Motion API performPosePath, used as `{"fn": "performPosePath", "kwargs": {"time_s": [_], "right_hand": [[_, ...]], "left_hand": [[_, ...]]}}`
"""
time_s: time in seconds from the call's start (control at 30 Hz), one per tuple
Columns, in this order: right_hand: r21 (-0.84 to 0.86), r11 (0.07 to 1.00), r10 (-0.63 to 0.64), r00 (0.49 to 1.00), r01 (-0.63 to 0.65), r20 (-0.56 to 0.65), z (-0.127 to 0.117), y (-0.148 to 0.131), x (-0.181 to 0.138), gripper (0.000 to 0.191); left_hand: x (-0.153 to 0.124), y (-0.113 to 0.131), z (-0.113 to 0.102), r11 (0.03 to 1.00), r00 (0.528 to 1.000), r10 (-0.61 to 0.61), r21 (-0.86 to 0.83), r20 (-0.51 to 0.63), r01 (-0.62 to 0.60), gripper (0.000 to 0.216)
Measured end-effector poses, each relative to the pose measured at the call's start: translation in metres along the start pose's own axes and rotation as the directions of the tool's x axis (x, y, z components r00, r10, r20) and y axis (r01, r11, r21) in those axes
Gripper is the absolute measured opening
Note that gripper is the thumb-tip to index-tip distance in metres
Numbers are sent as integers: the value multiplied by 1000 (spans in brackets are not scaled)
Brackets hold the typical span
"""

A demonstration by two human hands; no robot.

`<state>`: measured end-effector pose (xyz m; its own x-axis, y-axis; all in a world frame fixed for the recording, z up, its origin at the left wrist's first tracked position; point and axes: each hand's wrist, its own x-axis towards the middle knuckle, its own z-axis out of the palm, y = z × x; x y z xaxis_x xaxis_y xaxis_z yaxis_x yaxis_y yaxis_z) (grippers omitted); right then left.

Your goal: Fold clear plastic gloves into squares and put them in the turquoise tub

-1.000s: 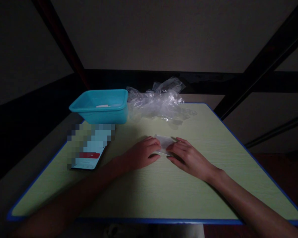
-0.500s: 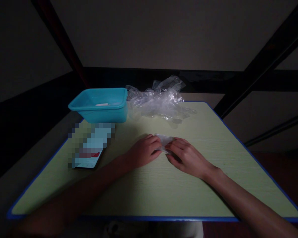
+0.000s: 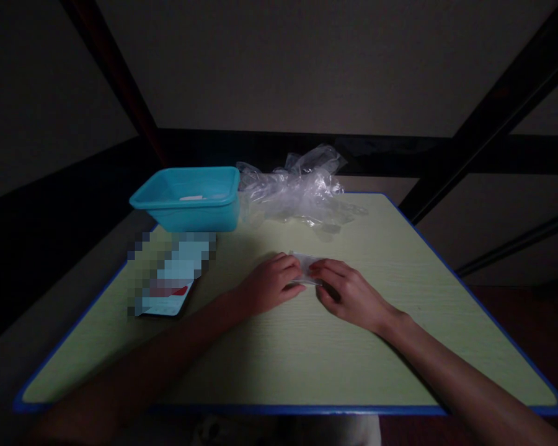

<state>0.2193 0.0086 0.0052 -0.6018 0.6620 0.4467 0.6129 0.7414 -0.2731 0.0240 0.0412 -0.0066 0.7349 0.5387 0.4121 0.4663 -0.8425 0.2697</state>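
Observation:
A small flat packet of clear plastic (image 3: pixel 307 270) lies on the table between my two hands. My left hand (image 3: pixel 275 282) has its curled fingers on the packet's left end, with the thumb along the near side. My right hand (image 3: pixel 346 291) is at the other end, its bent fingertips pressed down on the plastic and its thumb tucked below. Both hands cover parts of the packet, so its ends are hidden.
A turquoise plastic basket (image 3: pixel 195 214) with something small and white inside stands at the back left. Crumpled clear plastic bags (image 3: pixel 302 192) are heaped beside it. A phone (image 3: pixel 167 303), partly pixelated, lies at the left. The table (image 3: pixel 307 371) has a blue edge.
My right fingers have shifted slightly along the packet, and the right thumb has drawn a little away from its near edge. My left hand stays in nearly the same place.

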Motion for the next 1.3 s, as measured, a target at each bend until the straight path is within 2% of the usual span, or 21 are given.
{"fn": "performPosePath", "kwargs": {"time_s": [0.3,0.53,0.7,0.8,0.97,1.3], "right_hand": [[97,995,35,999,-31,-37,3,6,-3,16],[150,985,89,996,-86,-13,-1,5,-2,17],[122,991,66,998,-63,-24,-1,6,-3,7],[96,993,71,997,-70,-8,0,7,-3,13],[92,993,83,996,-80,-29,3,8,-2,8],[100,992,86,996,-82,-39,2,8,-1,10]], "left_hand": [[0,0,0,999,1000,5,48,-25,-4,5],[0,1,3,993,998,52,111,-29,-49,14],[1,2,1,993,999,40,113,-22,-37,16],[1,1,1,995,999,35,98,-20,-33,17],[1,1,1,996,999,26,80,-27,-24,16],[1,0,2,999,998,44,32,-47,-42,18]]}}
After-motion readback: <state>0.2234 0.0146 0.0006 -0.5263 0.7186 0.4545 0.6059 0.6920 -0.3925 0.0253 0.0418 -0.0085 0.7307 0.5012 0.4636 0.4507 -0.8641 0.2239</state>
